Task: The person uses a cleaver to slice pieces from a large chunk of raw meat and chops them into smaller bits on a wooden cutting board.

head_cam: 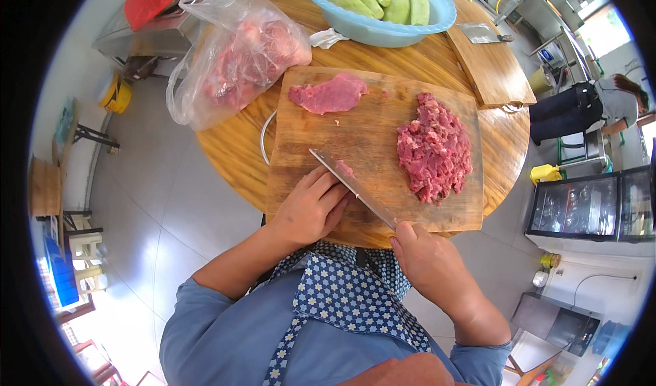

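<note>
My right hand (pixel 417 245) grips the handle of a large kitchen knife (pixel 353 186), whose blade slants up and left over the wooden cutting board (pixel 374 129). Beside the blade my left hand (pixel 315 201) lies with bent fingers near the board's front left; what its fingertips touch is mostly hidden. A small piece of raw meat (pixel 345 169) shows just beyond the blade. One flat slab of raw meat (pixel 330 93) rests at the board's upper left. On the right side of the board sits a heap of cut raw meat (pixel 435 150).
A plastic bag of raw meat (pixel 251 58) stands on the round wooden table (pixel 225 145), left of the board. Beyond are a blue basin (pixel 379 29) of pale green gourds and a second board (pixel 492 68) with a cleaver (pixel 482 33). Another person (pixel 589 104) stands far right.
</note>
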`<act>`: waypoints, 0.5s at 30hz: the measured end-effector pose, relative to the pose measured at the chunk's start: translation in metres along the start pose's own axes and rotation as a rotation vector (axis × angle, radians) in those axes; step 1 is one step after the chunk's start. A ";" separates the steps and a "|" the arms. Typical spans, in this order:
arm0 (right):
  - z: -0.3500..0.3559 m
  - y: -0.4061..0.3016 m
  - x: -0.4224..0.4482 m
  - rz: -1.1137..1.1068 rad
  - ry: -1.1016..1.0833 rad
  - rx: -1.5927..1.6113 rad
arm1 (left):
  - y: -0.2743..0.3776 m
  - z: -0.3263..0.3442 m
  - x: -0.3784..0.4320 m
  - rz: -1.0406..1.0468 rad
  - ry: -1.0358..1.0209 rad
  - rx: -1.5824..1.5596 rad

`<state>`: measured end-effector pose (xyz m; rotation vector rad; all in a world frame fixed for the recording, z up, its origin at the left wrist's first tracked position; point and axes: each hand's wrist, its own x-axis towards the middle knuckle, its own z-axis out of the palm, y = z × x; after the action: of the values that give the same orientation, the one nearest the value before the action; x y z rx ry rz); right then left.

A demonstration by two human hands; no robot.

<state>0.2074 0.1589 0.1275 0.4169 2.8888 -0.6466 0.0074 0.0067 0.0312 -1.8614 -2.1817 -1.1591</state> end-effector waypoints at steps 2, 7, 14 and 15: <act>0.002 0.004 -0.006 -0.021 0.023 0.026 | 0.000 0.000 0.000 0.025 0.004 -0.004; -0.004 0.006 -0.014 -0.007 -0.004 0.040 | -0.005 0.006 -0.005 0.046 -0.023 -0.048; 0.021 0.002 0.050 -0.120 0.044 -0.047 | 0.004 0.003 -0.005 0.005 -0.014 -0.026; 0.023 0.003 0.056 -0.146 0.060 -0.060 | 0.002 0.006 -0.006 0.029 -0.005 -0.013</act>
<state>0.1568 0.1648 0.0935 0.2232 3.0078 -0.5762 0.0128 0.0047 0.0249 -1.8964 -2.1472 -1.1673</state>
